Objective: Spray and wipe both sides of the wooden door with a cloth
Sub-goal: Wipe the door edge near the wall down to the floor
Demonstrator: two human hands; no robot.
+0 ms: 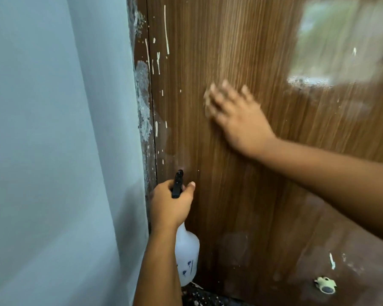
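Note:
The wooden door [241,195] fills the middle and right of the view, brown with vertical grain and white paint drips. My right hand [237,115] lies flat on it with fingers spread, blurred by motion, and presses a small pale cloth [207,100] that shows only at the fingertips. Lower left, my left hand [171,204] grips the neck of a white spray bottle [186,252]. Its black trigger head [177,184] points up at the door near the left edge.
A pale blue-grey wall [53,151] takes up the left side. The door frame [143,96] between wall and door is smeared with white paint. A small pale round fitting [325,287] sits low on the right. Speckled floor [199,298] shows at the bottom.

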